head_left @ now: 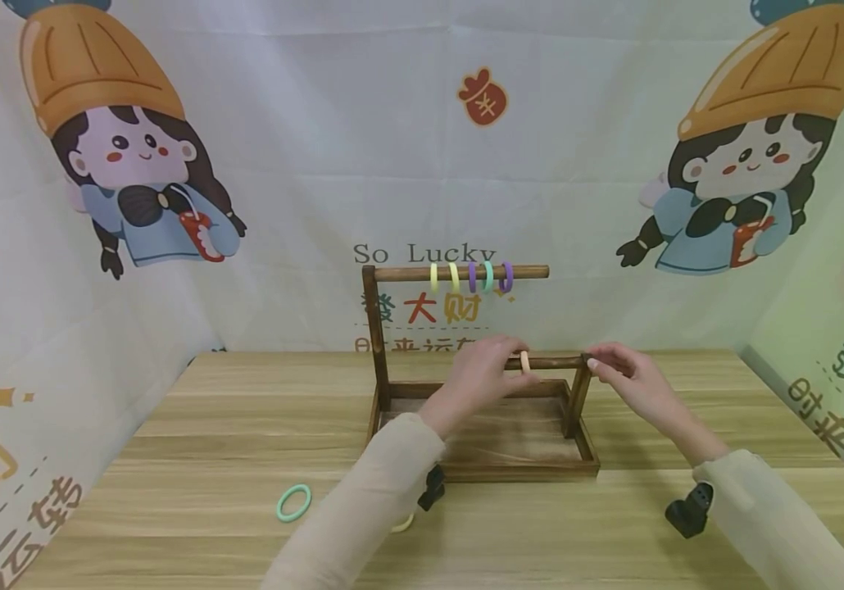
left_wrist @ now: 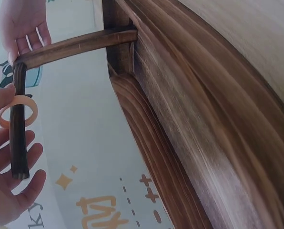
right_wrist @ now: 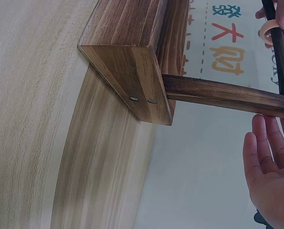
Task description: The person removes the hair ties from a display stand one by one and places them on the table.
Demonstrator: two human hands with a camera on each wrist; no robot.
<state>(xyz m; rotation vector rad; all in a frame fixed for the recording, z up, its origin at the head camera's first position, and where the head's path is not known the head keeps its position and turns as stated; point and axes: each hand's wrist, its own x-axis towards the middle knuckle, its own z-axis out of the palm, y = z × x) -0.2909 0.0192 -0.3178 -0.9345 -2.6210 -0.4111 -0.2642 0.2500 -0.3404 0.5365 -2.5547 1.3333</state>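
A dark brown wooden rack has a tall post (head_left: 375, 336) with an upper rod (head_left: 403, 274) and a short post (head_left: 577, 401) with a lower rod (head_left: 558, 362). My left hand (head_left: 477, 377) pinches a peach-orange ring (head_left: 526, 363) that encircles the lower rod; in the left wrist view the thumb touches the ring (left_wrist: 31, 101). At the corner where the lower rod meets the short post, my right hand (head_left: 632, 377) touches the wood. Its fingers look fairly straight in the right wrist view, against the post (right_wrist: 228, 95).
Several yellow, purple and green rings (head_left: 487, 277) hang on the upper rod. A tray base (head_left: 481, 471) joins the posts. On the wooden table (head_left: 208, 459) lie a mint-green ring (head_left: 293, 503) and a pale yellow ring (head_left: 403, 524), partly hidden by my left sleeve. A printed cloth (head_left: 282, 205) hangs behind.
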